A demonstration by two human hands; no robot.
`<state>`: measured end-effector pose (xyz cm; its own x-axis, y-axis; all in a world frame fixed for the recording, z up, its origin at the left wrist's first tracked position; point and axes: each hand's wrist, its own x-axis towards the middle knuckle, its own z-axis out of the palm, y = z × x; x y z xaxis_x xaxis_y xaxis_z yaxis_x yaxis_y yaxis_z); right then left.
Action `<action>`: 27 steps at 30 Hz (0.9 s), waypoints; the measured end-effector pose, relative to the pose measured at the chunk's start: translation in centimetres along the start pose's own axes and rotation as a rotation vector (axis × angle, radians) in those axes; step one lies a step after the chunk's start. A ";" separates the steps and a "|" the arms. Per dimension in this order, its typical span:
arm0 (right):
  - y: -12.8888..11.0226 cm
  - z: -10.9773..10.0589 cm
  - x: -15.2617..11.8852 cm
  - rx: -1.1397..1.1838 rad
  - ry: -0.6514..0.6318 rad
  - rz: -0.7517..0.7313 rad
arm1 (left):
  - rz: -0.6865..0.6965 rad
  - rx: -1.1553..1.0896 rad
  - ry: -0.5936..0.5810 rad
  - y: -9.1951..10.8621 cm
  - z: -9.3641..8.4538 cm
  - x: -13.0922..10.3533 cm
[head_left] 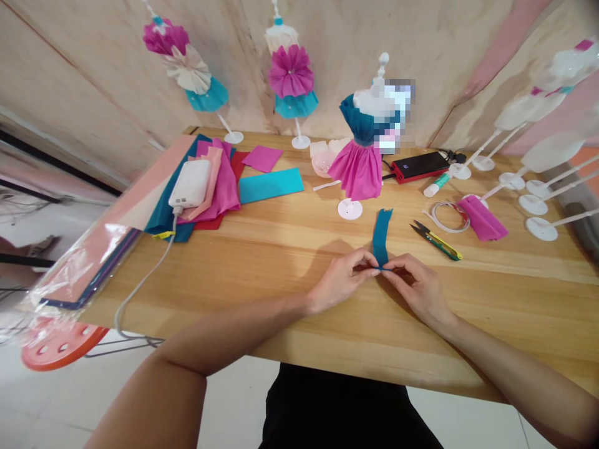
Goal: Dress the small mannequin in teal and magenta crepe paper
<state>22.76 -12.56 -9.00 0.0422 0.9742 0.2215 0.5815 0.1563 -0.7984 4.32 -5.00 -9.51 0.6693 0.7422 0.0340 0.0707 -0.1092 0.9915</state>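
A narrow dark teal strip (pixel 382 234) runs away from me over the wooden table, its far end ragged. My left hand (pixel 346 277) pinches the near end of the strip from the left. From the right, my right hand (pixel 416 284) pinches the same end, fingertips almost touching those of the left. Just beyond the strip stands a small mannequin (pixel 358 168) in a teal top and pink pleated skirt. Thread snips (pixel 436 241) with yellow and green handles lie to the right of the strip.
White power bank (pixel 191 183) on stacked coloured paper at left; turquoise sheet (pixel 271 185) beside it. Two dressed mannequins stand by the wall. Black-red power bank (pixel 418 167), glue stick (pixel 437 185), tape roll (pixel 452 217), pink folded paper (pixel 483 218) and several white stands at right.
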 end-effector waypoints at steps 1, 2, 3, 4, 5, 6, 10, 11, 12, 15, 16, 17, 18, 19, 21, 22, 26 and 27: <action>0.0 0.0 0.0 0.002 0.002 0.008 | -0.002 -0.016 0.000 0.0 0.0 0.0; 0.0 0.0 0.0 0.003 0.004 0.015 | -0.002 -0.028 -0.003 0.0 0.0 0.0; -0.1 0.0 0.0 0.001 0.003 0.021 | -0.002 -0.032 -0.008 0.0 0.0 0.0; -0.2 0.0 0.0 -0.001 -0.001 0.024 | 0.000 -0.026 -0.013 0.0 0.0 0.0; -0.2 0.0 0.0 -0.003 -0.005 0.026 | 0.002 -0.014 -0.016 0.0 -0.1 0.0; -0.3 0.0 -0.1 -0.002 -0.010 0.027 | 0.005 -0.001 -0.017 0.0 -0.1 0.0; -0.3 -0.1 -0.1 0.006 -0.019 0.039 | 0.002 -0.006 -0.010 0.0 -0.2 0.0; -0.3 -0.1 -0.1 0.005 -0.019 0.045 | -0.002 -0.014 -0.008 0.0 -0.2 0.0; -0.3 -0.1 0.0 0.007 -0.019 0.052 | -0.005 -0.022 -0.004 0.0 -0.2 0.0; -0.2 -0.1 0.0 0.028 -0.017 0.082 | -0.026 -0.046 0.003 0.0 -0.3 0.0; -0.1 -0.1 0.0 0.039 -0.017 0.094 | -0.033 -0.051 0.006 0.0 -0.3 0.0; -0.2 -0.1 0.0 0.048 -0.017 0.106 | -0.041 -0.056 0.007 0.0 -0.3 0.0; -0.2 -0.1 0.0 0.056 -0.017 0.117 | -0.048 -0.061 0.006 0.0 -0.3 0.0; -0.2 -0.1 0.0 0.063 -0.016 0.127 | -0.055 -0.065 0.005 -0.1 -0.3 0.1; -0.3 -0.1 0.0 0.075 -0.014 0.142 | -0.064 -0.070 0.006 -0.1 -0.3 0.1; -0.3 -0.2 0.1 0.079 -0.015 0.147 | -0.067 -0.071 0.008 -0.2 -0.3 0.1; -0.3 -0.1 0.1 0.089 -0.021 0.170 | -0.069 -0.069 0.013 -0.2 -0.3 0.1; -0.2 -0.1 0.1 0.093 -0.021 0.180 | -0.071 -0.072 0.012 -0.2 -0.3 0.1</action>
<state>22.72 -12.52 -8.75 0.1207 0.9909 0.0596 0.4888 -0.0071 -0.8724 4.16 -4.71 -9.64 0.6552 0.7546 -0.0354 0.0638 -0.0086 0.9979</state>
